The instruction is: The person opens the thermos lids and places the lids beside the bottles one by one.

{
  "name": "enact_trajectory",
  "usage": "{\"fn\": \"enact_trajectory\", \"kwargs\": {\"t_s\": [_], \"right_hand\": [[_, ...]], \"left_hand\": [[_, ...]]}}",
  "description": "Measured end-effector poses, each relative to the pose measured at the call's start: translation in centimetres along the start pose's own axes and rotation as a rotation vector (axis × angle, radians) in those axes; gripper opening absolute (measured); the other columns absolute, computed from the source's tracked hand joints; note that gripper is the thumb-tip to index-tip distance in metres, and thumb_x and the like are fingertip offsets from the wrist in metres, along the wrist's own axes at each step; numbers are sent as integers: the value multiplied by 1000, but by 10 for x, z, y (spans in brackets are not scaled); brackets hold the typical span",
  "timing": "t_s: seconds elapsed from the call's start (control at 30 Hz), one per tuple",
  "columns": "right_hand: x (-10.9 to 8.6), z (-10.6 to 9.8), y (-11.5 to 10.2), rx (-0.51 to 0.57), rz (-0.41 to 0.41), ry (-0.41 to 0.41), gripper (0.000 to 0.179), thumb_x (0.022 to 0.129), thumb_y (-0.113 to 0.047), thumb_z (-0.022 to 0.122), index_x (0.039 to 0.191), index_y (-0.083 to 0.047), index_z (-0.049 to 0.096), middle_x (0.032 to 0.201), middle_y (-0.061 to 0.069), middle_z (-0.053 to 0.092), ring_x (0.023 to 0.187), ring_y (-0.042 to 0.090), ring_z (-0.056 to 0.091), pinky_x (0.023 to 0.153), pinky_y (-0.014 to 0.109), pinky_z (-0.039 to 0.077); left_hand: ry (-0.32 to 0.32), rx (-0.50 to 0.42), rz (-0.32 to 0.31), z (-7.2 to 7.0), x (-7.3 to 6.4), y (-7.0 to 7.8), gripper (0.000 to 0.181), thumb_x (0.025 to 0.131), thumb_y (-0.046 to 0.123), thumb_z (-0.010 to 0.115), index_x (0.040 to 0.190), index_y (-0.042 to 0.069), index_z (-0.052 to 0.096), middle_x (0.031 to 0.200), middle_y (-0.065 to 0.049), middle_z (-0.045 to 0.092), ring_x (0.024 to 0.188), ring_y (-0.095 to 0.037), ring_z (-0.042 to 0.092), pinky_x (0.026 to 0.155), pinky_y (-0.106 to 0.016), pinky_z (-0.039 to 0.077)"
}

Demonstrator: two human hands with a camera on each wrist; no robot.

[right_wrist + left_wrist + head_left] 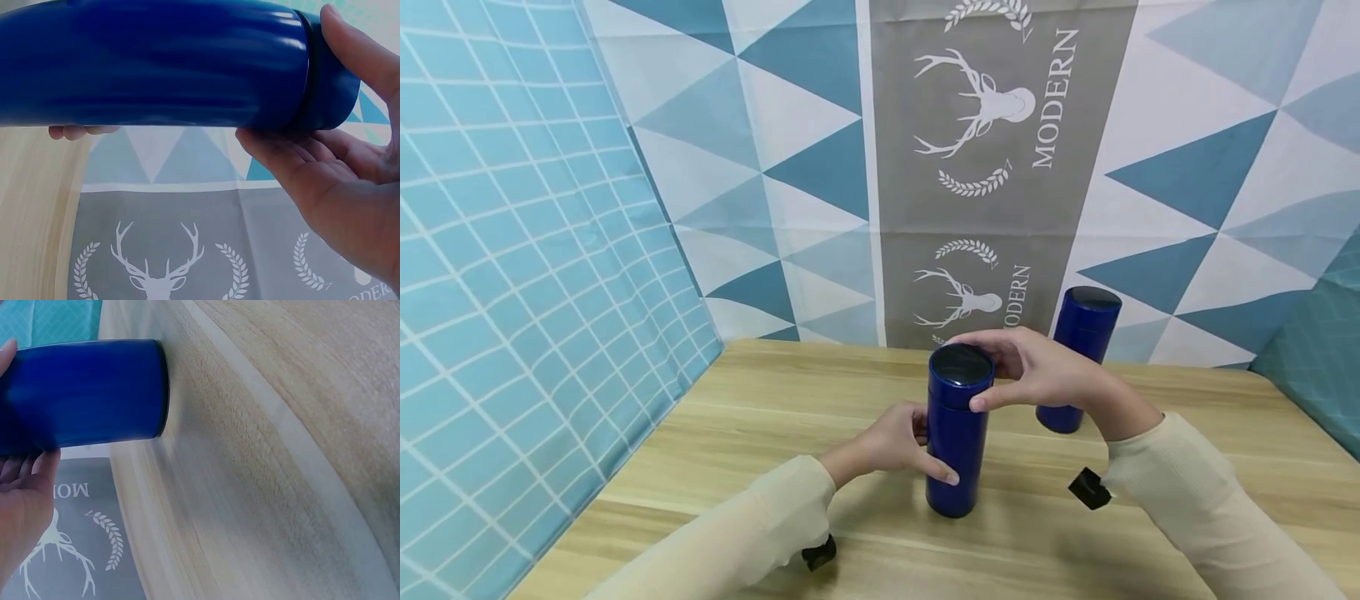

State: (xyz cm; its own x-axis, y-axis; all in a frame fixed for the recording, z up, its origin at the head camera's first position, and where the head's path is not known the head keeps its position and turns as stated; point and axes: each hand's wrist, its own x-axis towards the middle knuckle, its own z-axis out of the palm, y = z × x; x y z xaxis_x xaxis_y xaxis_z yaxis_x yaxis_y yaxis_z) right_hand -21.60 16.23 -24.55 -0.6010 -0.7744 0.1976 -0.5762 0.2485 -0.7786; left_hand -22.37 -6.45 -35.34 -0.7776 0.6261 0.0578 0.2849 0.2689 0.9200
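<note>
A dark blue thermos flask (957, 437) with a glossy black top stands upright between both hands, its base close over the wooden tabletop. My left hand (891, 440) grips the lower body, thumb across the front and fingers behind. Higher up, my right hand (1033, 371) holds the flask at its lid (337, 87), the thumb on the near side and the fingers round the back. A thin dark seam between lid and body shows in the right wrist view. In the left wrist view, the lower body (94, 390) and dark base rim are visible.
A second blue flask (1084, 329) stands behind my right hand, partly hidden by it. The wooden table (805, 375) meets a patterned cloth (805, 192) with deer prints at the back. Blue checked cloth (512, 250) hangs on the left.
</note>
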Motion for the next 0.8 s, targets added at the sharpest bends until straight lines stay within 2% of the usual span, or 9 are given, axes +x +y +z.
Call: {"fn": "enact_trajectory", "kwargs": {"t_s": [0.13, 0.27, 0.43, 0.57, 0.7, 0.8], "right_hand": [[1, -3, 3, 18, -15, -35, 64, 85, -12, 72, 139, 4, 41, 133, 26, 56, 120, 25, 61, 98, 25, 52], [3, -4, 9, 88, -33, -68, 64, 87, -9, 70, 140, 6, 38, 134, 29, 53, 119, 19, 61, 98, 26, 52], [0, -2, 16, 158, -59, -59, 66, 89, -5, 65, 146, 3, 32, 140, 31, 48, 121, 20, 60, 98, 25, 52], [-4, 3, 21, 186, -89, -42, 72, 89, -3, 64, 150, 0, 26, 148, 30, 38, 129, 23, 54, 103, 23, 48], [-10, 13, 22, 116, -91, 44, 73, 86, -7, 70, 147, 2, 31, 146, 28, 41, 132, 31, 50, 105, 18, 44], [-13, 24, 14, 13, -27, 192, 76, 82, -13, 76, 146, -2, 35, 143, 23, 48, 130, 35, 52, 104, 25, 47]], "left_hand": [[0, 5, 14, 1, 0, -1, 50, 65, 0, 84, 111, 0, 66, 107, -16, 73, 88, -3, 68, 84, -19, 56], [-1, 10, 23, 0, 0, -2, 51, 65, -1, 84, 112, -1, 65, 107, -16, 72, 88, -3, 68, 84, -19, 56], [-1, 5, 20, 0, 0, 0, 51, 65, -1, 84, 112, 0, 66, 108, -16, 72, 89, -3, 68, 85, -19, 56], [4, -1, 17, 0, 1, -1, 50, 65, -1, 84, 112, 0, 66, 107, -16, 73, 89, -4, 68, 84, -19, 56], [4, 1, 23, 1, 1, -1, 50, 64, -1, 84, 111, -1, 66, 107, -17, 73, 87, -3, 68, 84, -18, 56], [0, 6, 27, 0, 1, -1, 50, 65, -1, 84, 111, -1, 66, 108, -17, 72, 88, -3, 68, 84, -18, 55]]}}
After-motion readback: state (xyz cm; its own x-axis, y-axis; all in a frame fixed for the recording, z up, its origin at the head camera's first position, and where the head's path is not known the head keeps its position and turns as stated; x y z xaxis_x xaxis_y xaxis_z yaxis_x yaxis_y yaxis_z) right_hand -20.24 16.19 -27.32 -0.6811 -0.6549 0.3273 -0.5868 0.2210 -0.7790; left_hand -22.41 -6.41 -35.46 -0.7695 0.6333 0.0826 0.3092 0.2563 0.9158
